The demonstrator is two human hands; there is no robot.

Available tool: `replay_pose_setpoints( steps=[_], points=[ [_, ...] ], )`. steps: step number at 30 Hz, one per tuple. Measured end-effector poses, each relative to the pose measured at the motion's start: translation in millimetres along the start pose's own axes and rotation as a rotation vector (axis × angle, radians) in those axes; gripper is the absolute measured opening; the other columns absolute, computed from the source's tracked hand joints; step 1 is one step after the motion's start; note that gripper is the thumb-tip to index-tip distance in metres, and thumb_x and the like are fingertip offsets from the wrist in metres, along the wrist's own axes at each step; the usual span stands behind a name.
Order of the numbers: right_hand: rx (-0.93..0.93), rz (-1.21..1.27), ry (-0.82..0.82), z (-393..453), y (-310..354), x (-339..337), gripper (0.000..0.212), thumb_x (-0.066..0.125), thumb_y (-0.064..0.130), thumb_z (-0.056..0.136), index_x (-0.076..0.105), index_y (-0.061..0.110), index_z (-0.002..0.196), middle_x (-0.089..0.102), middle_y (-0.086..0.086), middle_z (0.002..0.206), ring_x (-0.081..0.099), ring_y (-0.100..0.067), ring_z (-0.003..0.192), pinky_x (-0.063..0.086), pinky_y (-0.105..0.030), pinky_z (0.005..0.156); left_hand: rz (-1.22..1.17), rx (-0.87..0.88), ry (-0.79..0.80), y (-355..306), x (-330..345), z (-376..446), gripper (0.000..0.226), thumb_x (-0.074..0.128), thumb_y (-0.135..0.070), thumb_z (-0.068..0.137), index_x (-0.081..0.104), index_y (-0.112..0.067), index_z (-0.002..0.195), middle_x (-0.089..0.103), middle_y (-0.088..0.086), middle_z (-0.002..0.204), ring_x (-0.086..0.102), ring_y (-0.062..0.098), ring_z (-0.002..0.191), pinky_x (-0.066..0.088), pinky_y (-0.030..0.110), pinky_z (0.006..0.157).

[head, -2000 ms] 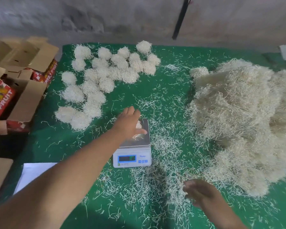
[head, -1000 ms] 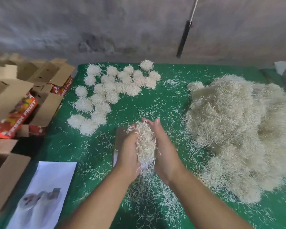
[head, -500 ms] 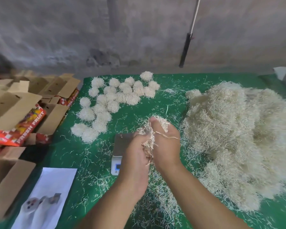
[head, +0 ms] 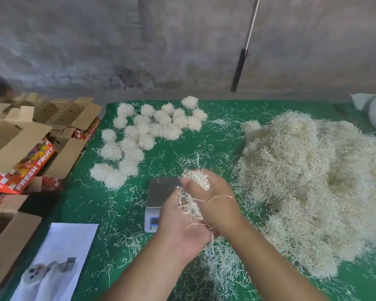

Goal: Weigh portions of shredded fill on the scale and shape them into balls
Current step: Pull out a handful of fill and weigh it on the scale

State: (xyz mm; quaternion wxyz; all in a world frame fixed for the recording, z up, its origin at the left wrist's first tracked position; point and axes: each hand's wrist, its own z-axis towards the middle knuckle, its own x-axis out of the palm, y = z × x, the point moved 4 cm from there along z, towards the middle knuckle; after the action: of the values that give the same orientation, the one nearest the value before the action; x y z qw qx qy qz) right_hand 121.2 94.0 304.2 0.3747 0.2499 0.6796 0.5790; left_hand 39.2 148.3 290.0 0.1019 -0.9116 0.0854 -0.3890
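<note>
A portion of pale shredded fill [head: 193, 192] is squeezed between my two palms, just right of the scale. My left hand [head: 180, 227] cups it from below and the left. My right hand [head: 213, 200] curls over it from the right. The small white digital scale [head: 159, 192] has a bare steel pan, and my left hand hides part of its display. Several finished fill balls [head: 148, 135] lie at the back left of the green cloth. A big heap of loose shredded fill [head: 313, 179] covers the right side.
Open cardboard fruit boxes [head: 26, 148] stand off the table's left edge. A printed white sheet [head: 59, 263] lies at the front left. Stray shreds are scattered over the green cloth [head: 204, 148]. A concrete wall stands behind, with a black-handled stick [head: 239, 68] hanging on it.
My left hand took the portion off the scale pan and my right hand joined it. Both hands now press and roll the fill together, slightly right of the scale.
</note>
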Motion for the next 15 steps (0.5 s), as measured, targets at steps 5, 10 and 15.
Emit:
replay_pose_setpoints(
  steps=[5, 10, 15],
  points=[
    [-0.343, -0.302, 0.064, -9, -1, 15, 0.031, 0.066, 0.057, 0.098, 0.074, 0.041, 0.124, 0.063, 0.016, 0.112, 0.063, -0.006, 0.109, 0.052, -0.028, 0.093, 0.121, 0.167, -0.130, -21, 1, -14, 0.034, 0.070, -0.055, 0.092, 0.080, -0.029, 0.074, 0.075, 0.004, 0.080, 0.076, 0.027, 0.070, 0.061, 0.056, 0.081],
    [-0.210, -0.169, 0.080, -18, -20, 17, 0.047, 0.066, 0.061, 0.090, 0.074, 0.025, 0.119, 0.060, 0.007, 0.124, 0.058, -0.014, 0.122, 0.048, -0.037, 0.109, 0.272, 0.155, -0.119, -24, -7, -11, 0.024, 0.085, -0.040, 0.082, 0.079, -0.021, 0.095, 0.055, 0.005, 0.128, 0.058, 0.036, 0.122, 0.052, 0.066, 0.096],
    [-0.086, -0.092, 0.081, -22, -29, 7, 0.063, 0.074, 0.068, 0.083, 0.069, 0.032, 0.135, 0.057, 0.015, 0.140, 0.059, -0.010, 0.128, 0.054, -0.050, 0.107, 0.298, 0.089, -0.120, -25, -20, -2, 0.042, 0.079, -0.021, 0.085, 0.070, -0.001, 0.121, 0.077, 0.022, 0.108, 0.077, 0.038, 0.095, 0.063, 0.053, 0.074]
  ],
)
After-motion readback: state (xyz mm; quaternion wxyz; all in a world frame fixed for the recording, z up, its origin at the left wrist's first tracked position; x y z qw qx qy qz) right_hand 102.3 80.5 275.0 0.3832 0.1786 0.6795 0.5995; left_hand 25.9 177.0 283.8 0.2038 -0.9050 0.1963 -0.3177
